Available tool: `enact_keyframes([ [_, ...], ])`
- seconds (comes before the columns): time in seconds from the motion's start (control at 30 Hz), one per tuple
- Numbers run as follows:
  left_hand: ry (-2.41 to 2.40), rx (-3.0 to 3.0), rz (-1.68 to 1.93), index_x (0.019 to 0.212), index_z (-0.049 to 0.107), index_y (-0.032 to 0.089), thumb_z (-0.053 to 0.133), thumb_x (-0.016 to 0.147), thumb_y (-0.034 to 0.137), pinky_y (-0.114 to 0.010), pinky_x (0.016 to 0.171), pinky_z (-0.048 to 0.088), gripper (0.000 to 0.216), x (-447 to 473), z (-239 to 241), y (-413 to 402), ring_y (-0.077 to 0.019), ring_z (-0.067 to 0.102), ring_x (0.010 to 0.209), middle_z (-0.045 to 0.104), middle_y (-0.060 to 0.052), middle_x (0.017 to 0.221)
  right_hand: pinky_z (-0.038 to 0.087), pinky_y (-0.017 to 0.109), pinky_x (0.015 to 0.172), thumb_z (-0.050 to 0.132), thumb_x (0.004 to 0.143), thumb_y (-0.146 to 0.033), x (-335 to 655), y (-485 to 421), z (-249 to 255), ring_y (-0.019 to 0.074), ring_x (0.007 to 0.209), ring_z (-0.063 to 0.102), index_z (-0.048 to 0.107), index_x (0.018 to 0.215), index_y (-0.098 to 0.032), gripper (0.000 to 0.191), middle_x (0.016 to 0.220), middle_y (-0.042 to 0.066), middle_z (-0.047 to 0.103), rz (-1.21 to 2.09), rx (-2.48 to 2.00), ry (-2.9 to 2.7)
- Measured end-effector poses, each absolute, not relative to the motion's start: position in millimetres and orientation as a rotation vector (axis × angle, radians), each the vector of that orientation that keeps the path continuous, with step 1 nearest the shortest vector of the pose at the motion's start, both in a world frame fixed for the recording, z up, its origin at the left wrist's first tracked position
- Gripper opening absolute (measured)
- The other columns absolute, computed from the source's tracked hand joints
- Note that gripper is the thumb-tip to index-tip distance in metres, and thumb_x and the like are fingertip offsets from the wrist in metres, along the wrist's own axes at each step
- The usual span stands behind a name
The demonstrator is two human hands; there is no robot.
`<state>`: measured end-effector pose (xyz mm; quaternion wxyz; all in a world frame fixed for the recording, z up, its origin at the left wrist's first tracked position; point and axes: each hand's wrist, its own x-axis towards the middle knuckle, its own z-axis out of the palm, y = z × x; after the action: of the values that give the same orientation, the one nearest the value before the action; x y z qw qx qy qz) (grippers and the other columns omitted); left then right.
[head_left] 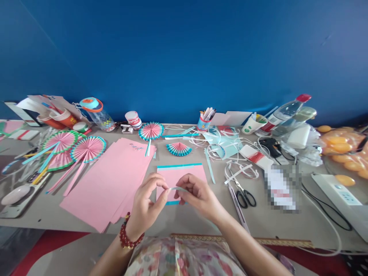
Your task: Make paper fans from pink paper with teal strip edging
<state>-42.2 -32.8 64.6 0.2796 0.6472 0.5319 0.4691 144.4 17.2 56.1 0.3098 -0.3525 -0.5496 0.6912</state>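
Note:
Between my two hands a thin pale strip (176, 188), apparently tape, is bowed slightly upward. My left hand (149, 201) pinches one end between thumb and fingertips. The fingers of my right hand (198, 195) are closed on the strip's other part. Both hands are over a pink paper sheet (184, 176) with blue bands along its far and near edges; they cover part of it. Beyond the sheet lies a pleated pink half-fan (178, 148) with a blue rim. Left of my hands is a stack of pink paper (106, 180).
Finished round fans (88, 148) lie at the left, and another fan (151, 131) near the wall. Black-handled scissors (244, 195), a cutter knife (237, 205) and tangled white strips (241, 170) lie at the right. A wooden ruler (281, 242) is along the front edge.

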Motion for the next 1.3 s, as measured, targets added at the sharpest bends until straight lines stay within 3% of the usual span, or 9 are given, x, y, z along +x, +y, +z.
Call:
enact_keyframes([
  [0.1, 1.408, 1.557, 1.284, 0.085, 0.054, 0.022, 0.053, 0.093, 0.022, -0.031, 0.080, 0.046, 0.008, -48, 63, -35, -0.0196, 0.057, 0.087, 0.056, -0.003, 0.086, 0.053, 0.030, 0.067, 0.072, 0.082, -0.033, 158, 19, 55, 0.0136, 0.068, 0.067, 0.051, 0.107, -0.022, 0.035, 0.088, 0.003, 0.073, 1.949, -0.917, -1.390],
  [0.27, 1.497, 1.367, 1.342, 0.082, 0.056, 0.022, 0.056, 0.092, 0.029, -0.032, 0.085, 0.046, 0.012, -64, 55, -38, -0.0201, 0.056, 0.088, 0.056, -0.003, 0.086, 0.053, 0.029, 0.065, 0.076, 0.081, -0.040, 192, 17, 40, 0.0137, 0.066, 0.067, 0.055, 0.091, -0.019, 0.031, 0.089, 0.006, 0.073, 1.996, -1.010, -1.321],
  [0.53, 1.550, 1.167, 1.340, 0.083, 0.059, 0.022, 0.062, 0.089, 0.033, -0.032, 0.088, 0.045, 0.013, -71, 36, -47, -0.0225, 0.056, 0.099, 0.057, -0.004, 0.092, 0.054, 0.029, 0.069, 0.079, 0.079, -0.042, 210, 2, 15, 0.0145, 0.068, 0.068, 0.061, 0.098, -0.019, 0.034, 0.077, 0.002, 0.071, 1.871, -1.134, -1.028],
  [0.8, 1.547, 1.129, 1.353, 0.085, 0.059, 0.023, 0.064, 0.088, 0.032, -0.030, 0.086, 0.045, 0.011, -72, 30, -51, -0.0195, 0.055, 0.095, 0.055, -0.002, 0.092, 0.053, 0.027, 0.065, 0.078, 0.078, -0.045, 203, -1, 12, 0.0127, 0.063, 0.062, 0.061, 0.084, -0.019, 0.032, 0.071, -0.001, 0.066, 1.810, -1.178, -0.946],
  [1.0, 1.662, 1.116, 1.295, 0.087, 0.060, 0.022, 0.065, 0.087, 0.035, -0.025, 0.072, 0.045, 0.014, -72, 23, -60, -0.0188, 0.055, 0.089, 0.058, -0.003, 0.092, 0.050, 0.026, 0.065, 0.071, 0.084, -0.041, 204, -2, 14, 0.0113, 0.066, 0.060, 0.062, 0.082, -0.019, 0.024, 0.090, 0.002, 0.062, 1.533, -1.227, -1.202],
  [1.17, 1.742, 1.097, 1.181, 0.084, 0.059, 0.021, 0.062, 0.089, 0.040, -0.023, 0.069, 0.044, 0.020, -67, 17, -66, -0.0168, 0.055, 0.083, 0.058, -0.001, 0.087, 0.047, 0.027, 0.063, 0.063, 0.088, -0.039, 206, -3, 4, 0.0149, 0.066, 0.060, 0.059, 0.085, -0.021, 0.019, 0.072, -0.001, 0.061, 1.342, -1.339, -1.374],
  [1.3, 1.811, 1.175, 1.117, 0.083, 0.059, 0.021, 0.061, 0.090, 0.038, -0.023, 0.070, 0.045, 0.018, -63, 10, -67, -0.0160, 0.057, 0.081, 0.059, 0.000, 0.083, 0.044, 0.026, 0.060, 0.060, 0.090, -0.036, 208, -4, -5, 0.0158, 0.066, 0.060, 0.059, 0.085, -0.022, 0.015, 0.073, 0.000, 0.061, 1.185, -1.430, -1.560],
])
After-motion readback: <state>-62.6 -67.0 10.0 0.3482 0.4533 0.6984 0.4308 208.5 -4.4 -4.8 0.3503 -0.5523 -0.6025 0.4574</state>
